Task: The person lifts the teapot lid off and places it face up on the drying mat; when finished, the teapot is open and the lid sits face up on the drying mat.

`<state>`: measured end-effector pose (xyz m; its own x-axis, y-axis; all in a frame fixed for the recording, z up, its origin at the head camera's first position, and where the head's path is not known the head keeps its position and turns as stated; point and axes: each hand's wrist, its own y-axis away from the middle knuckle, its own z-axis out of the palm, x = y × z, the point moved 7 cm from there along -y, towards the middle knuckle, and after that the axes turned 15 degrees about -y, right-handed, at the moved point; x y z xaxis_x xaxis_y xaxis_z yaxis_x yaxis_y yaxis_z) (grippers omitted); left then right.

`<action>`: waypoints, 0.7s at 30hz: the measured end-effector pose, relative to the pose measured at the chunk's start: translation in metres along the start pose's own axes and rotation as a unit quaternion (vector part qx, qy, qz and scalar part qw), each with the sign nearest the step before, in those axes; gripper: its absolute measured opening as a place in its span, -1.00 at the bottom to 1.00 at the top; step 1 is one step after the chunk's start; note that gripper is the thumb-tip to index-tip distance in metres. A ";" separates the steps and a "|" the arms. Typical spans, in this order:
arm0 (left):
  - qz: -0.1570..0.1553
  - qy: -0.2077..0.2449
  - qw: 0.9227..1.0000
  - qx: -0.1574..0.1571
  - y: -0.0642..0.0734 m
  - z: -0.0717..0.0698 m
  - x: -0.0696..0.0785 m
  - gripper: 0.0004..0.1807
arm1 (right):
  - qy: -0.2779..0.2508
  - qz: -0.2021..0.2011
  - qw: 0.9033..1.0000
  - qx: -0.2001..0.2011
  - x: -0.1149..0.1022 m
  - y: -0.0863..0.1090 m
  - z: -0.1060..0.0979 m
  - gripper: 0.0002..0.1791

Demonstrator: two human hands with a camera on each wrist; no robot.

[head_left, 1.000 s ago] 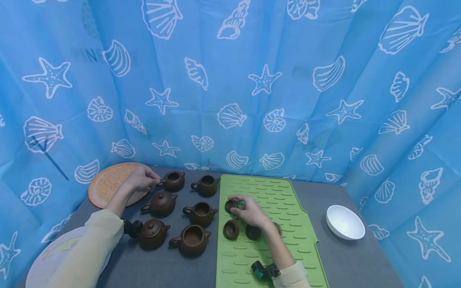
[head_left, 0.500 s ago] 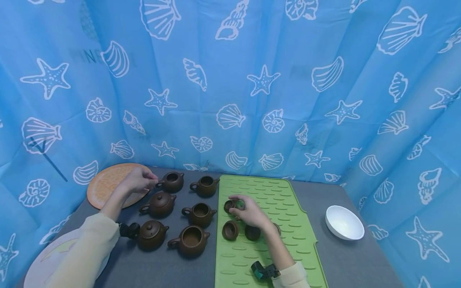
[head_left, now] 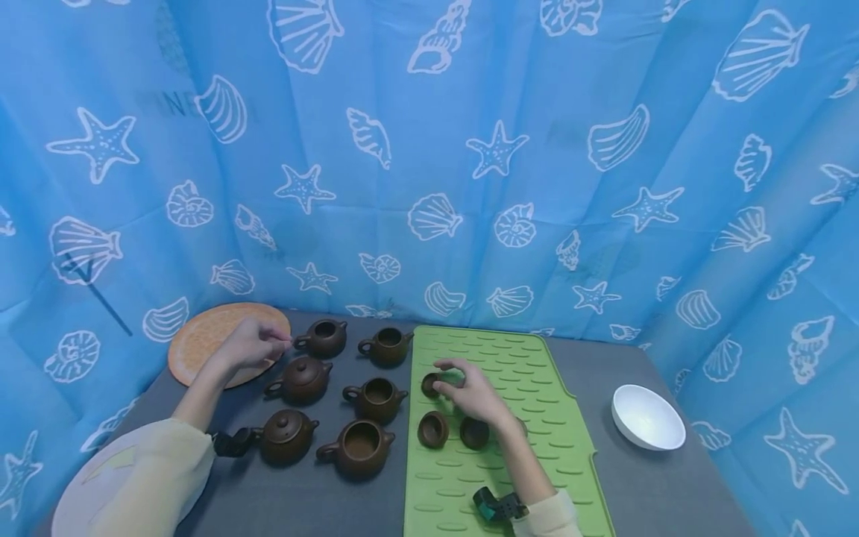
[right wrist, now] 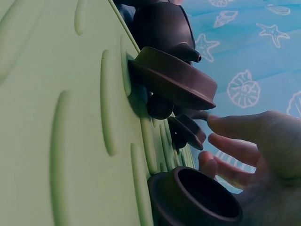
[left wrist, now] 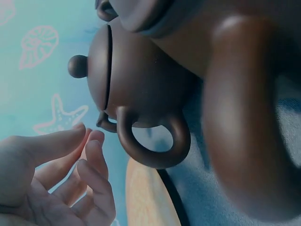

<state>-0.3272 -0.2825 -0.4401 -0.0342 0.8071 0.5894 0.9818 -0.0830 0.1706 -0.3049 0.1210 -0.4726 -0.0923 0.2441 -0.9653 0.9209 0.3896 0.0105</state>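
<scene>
Just before right hand (head_left: 475, 395): small round brown clay lid (head_left: 428, 385) needed gentle pinch
Left hand (head_left: 252, 343), right hand: half-open, seemed empty

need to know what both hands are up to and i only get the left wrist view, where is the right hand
Observer: The right hand is over the green mat, with its fingers at a small dark lid; I can't tell whether they touch it.
Operator: ok, my view only catches a few pots, how many have lids on
Observer: Two lidded pots stand left of the mat, along with four open pots.
Operator: and anything on the other side of the mat
Observer: Yes, a white bowl stands on the grey table to the right of the mat.
</scene>
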 end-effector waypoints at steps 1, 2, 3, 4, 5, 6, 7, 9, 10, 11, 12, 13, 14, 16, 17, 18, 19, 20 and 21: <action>0.003 0.000 1.000 0.000 0.002 0.000 0.001 -0.68 | -0.001 0.001 1.000 0.008 0.000 0.000 -0.001 -0.49; 0.004 -0.001 1.000 -0.001 0.003 0.000 0.001 -0.67 | -0.002 -0.003 1.000 0.015 0.000 0.000 -0.003 -0.50; 0.005 -0.003 1.000 0.000 0.005 0.000 0.002 -0.67 | -0.005 -0.008 1.000 0.025 -0.002 -0.001 -0.004 -0.51; 0.012 -0.006 1.000 0.002 0.007 0.001 0.003 -0.67 | -0.009 -0.016 0.999 0.036 -0.003 -0.001 -0.005 -0.53; 0.015 -0.009 1.000 0.002 0.008 0.001 0.003 -0.67 | -0.012 -0.023 0.999 0.046 -0.005 -0.001 -0.006 -0.54; 0.019 -0.012 1.000 0.003 0.010 0.002 0.004 -0.67 | -0.016 -0.030 0.998 0.057 -0.007 -0.001 -0.006 -0.56; 0.023 -0.015 1.000 0.005 0.012 0.002 0.005 -0.68 | -0.020 -0.038 0.997 0.067 -0.010 -0.001 -0.007 -0.58; 0.034 -0.023 0.999 0.008 0.016 0.003 0.006 -0.68 | -0.026 -0.051 0.995 0.081 -0.017 -0.001 -0.006 -0.62; 0.037 -0.025 0.999 0.008 0.018 0.003 0.006 -0.68 | -0.029 -0.058 0.995 0.082 -0.021 -0.001 -0.004 -0.64; 0.035 -0.024 0.999 0.009 0.021 0.003 0.006 -0.68 | -0.030 -0.064 0.994 0.080 -0.026 -0.001 -0.001 -0.66; 0.035 -0.024 0.999 0.011 0.024 0.003 0.006 -0.68 | -0.029 -0.072 0.994 0.073 -0.031 -0.002 0.003 -0.68; 0.034 -0.024 0.999 0.014 0.027 0.003 0.005 -0.68 | -0.028 -0.082 0.994 0.063 -0.036 -0.003 0.008 -0.70; 0.037 -0.028 0.999 0.018 0.030 0.003 0.004 -0.68 | -0.028 -0.088 0.994 0.052 -0.041 -0.004 0.013 -0.72; 0.036 -0.034 0.998 0.027 0.036 0.003 0.001 -0.69 | -0.027 -0.099 0.994 0.024 -0.051 -0.008 0.026 -0.76; 0.033 -0.039 0.998 0.032 0.038 0.004 0.000 -0.70 | -0.025 -0.102 0.994 0.012 -0.055 -0.011 0.032 -0.77; 0.033 -0.045 0.998 0.036 0.041 0.004 -0.002 -0.70 | -0.020 -0.106 0.994 0.000 -0.060 -0.013 0.039 -0.78; 0.030 -0.050 0.998 0.040 0.043 0.005 -0.003 -0.71 | -0.017 -0.109 0.994 -0.010 -0.065 -0.016 0.046 -0.80; 0.028 -0.054 0.997 0.042 0.046 0.006 -0.005 -0.72 | -0.013 -0.110 0.994 -0.020 -0.070 -0.019 0.053 -0.81; 0.022 -0.056 0.997 0.044 0.048 0.006 -0.007 -0.72 | -0.009 -0.114 0.993 -0.030 -0.075 -0.021 0.059 -0.81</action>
<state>-0.2785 -0.2882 -0.4409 0.0251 0.8646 0.5019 0.9947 -0.0717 0.0736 -0.2953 0.0418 -0.4154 -0.2888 0.1287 -0.9487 0.8530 0.4846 -0.1939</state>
